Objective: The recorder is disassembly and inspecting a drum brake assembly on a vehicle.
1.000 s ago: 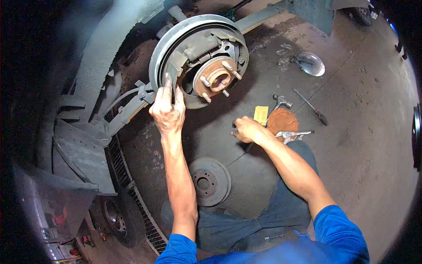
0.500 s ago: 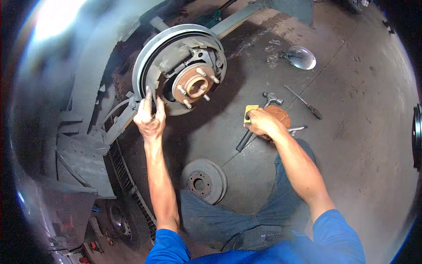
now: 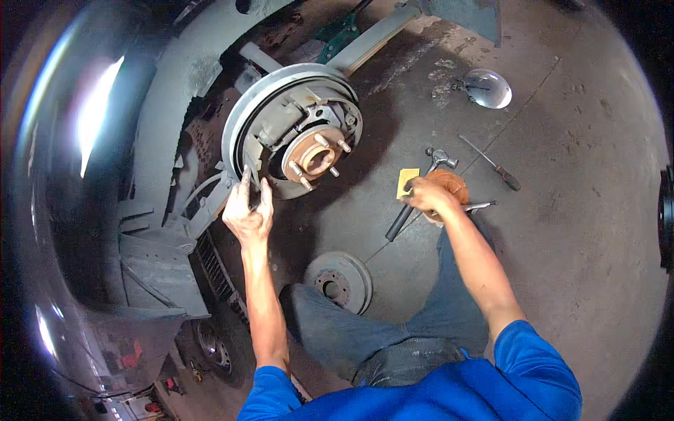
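At the far left the grey wheel arch [image 3: 175, 91] of a raised vehicle curves over the exposed drum-brake assembly [image 3: 291, 130]. Its backing plate faces the camera, with brake shoes inside the rim and a rusty hub [image 3: 312, 158] with studs at the centre. The left hand [image 3: 247, 214] presses against the lower left rim of the backing plate, fingers spread and pointing up — it grips nothing else. Below, on the concrete floor [image 3: 583, 231], a removed brake drum [image 3: 342, 279] lies flat beside the person's knee. Further right, the right hand [image 3: 427, 195] closes over the handle of a hammer [image 3: 420, 193], whose head lies near a yellow pad [image 3: 406, 181] and an orange cloth [image 3: 449, 186]. Right again lie a screwdriver [image 3: 491, 163] and — well apart, higher up — a shiny hubcap [image 3: 488, 88].
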The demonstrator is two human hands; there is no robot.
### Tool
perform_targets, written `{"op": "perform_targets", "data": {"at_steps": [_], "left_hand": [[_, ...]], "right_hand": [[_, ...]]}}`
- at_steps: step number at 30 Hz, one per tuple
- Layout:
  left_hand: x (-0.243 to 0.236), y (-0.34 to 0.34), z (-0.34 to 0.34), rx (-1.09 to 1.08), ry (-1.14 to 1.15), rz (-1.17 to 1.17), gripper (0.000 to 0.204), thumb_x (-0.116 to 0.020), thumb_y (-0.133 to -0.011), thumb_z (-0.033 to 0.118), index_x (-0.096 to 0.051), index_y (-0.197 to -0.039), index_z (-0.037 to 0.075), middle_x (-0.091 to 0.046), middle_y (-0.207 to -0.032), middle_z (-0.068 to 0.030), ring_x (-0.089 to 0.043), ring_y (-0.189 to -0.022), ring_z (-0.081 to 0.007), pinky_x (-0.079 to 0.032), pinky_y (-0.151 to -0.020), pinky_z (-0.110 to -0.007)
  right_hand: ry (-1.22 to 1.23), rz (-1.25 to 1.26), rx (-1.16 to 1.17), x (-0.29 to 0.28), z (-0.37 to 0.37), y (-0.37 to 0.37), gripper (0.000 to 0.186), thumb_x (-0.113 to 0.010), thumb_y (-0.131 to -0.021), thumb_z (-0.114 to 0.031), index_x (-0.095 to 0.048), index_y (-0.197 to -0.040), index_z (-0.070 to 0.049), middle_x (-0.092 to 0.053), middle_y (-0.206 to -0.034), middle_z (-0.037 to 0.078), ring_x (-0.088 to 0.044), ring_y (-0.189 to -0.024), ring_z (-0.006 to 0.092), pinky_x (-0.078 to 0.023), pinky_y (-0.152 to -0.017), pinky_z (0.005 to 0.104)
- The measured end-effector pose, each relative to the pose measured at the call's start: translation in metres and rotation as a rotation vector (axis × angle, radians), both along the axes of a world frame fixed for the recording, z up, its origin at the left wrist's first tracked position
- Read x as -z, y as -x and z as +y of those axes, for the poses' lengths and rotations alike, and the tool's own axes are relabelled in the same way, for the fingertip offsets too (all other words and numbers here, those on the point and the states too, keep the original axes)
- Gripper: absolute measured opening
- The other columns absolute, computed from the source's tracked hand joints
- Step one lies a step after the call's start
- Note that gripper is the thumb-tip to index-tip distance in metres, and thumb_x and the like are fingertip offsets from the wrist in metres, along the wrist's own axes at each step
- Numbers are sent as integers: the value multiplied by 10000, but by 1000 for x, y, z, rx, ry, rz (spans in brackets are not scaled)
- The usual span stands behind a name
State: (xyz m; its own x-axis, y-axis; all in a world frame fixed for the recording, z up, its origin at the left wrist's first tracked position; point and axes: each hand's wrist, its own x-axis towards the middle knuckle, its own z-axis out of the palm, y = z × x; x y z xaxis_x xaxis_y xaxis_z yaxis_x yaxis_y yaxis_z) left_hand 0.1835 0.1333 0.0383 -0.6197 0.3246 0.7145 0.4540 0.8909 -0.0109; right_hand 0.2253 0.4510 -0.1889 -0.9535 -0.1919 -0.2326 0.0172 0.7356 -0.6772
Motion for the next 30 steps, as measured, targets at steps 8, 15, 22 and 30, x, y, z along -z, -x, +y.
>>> {"op": "perform_targets", "data": {"at_steps": [8,15,22,30], "left_hand": [[11,41,15,-61,-746,-185,538,-515,-933,320,-404,-1311,-47,-436,-1322,-237,-444,-1206,-346,-318,-1038,-423],[29,53,16,-194,-724,-37,479,-339,-984,298,-426,-1278,-70,-459,-1285,-275,-432,-1214,-389,-311,-1034,-433],[31,62,27,-202,-789,110,462,-285,-972,260,-500,-1171,-98,-542,-1182,-274,-506,-1120,-384,-353,-988,-423],[27,59,27,-190,-798,93,438,-370,-947,267,-499,-1165,-90,-543,-1161,-281,-512,-1093,-402,-355,-978,-441]], "right_hand": [[-863,-12,71,105,166,-11,264,-633,-761,-246,-642,-888,-15,-640,-922,206,-613,-895,353,-482,-821,448],[-718,-229,476,149,241,-84,618,-548,-841,-155,-317,-1412,-105,-457,-1301,173,-442,-1223,346,-379,-991,491],[-683,-241,566,161,233,-86,527,-475,-877,-188,-366,-1375,-60,-413,-1352,187,-461,-1211,345,-426,-976,400],[-405,-286,393,146,206,-94,529,-494,-810,-330,-542,-1202,22,-598,-1097,273,-592,-1036,368,-448,-922,438]]}}
